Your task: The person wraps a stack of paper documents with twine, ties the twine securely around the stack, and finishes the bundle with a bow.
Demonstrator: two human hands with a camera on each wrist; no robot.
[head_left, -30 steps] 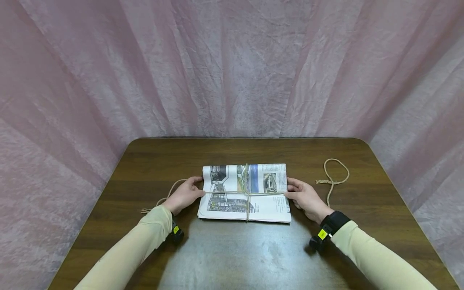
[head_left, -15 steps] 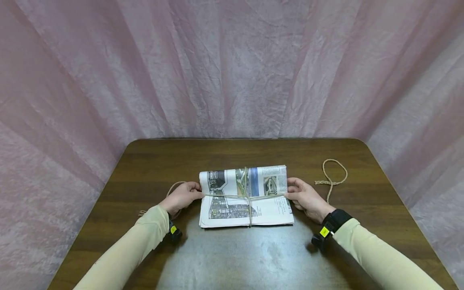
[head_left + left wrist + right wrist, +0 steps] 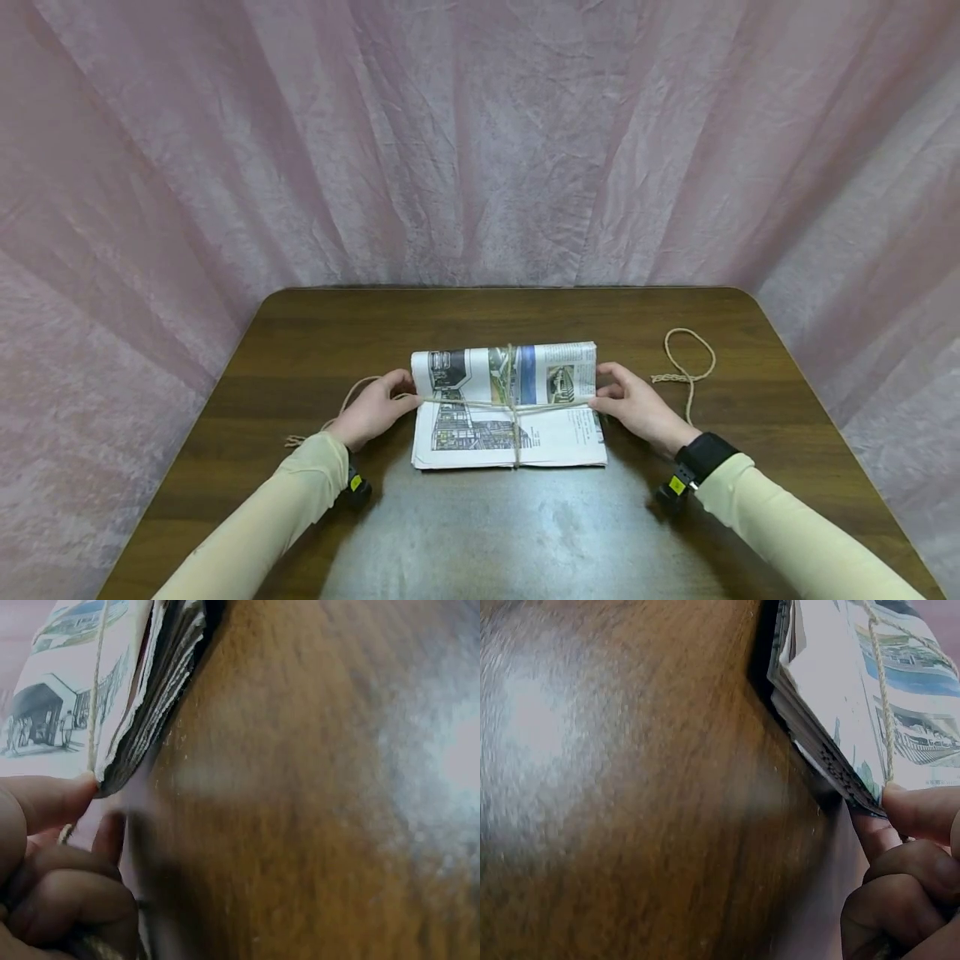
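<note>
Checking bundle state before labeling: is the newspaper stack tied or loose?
Tied. Twine crosses over the folded newspaper stack, lengthwise and crosswise. The left hand and right hand grip its ends. Knot itself: cannot tell.

A dark wood-grain table (image 3: 315, 333) with rounded corners stands before crumpled pink fabric drapes (image 3: 480, 142) that enclose it from 9 through 12 to 3 o'clock; light glares off its near surface.

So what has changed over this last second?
The newspaper bundle has its far edge raised a little higher, tilted by the left hand and right hand. Both hands stay at its ends; the twine and loose loop are unchanged.
</note>
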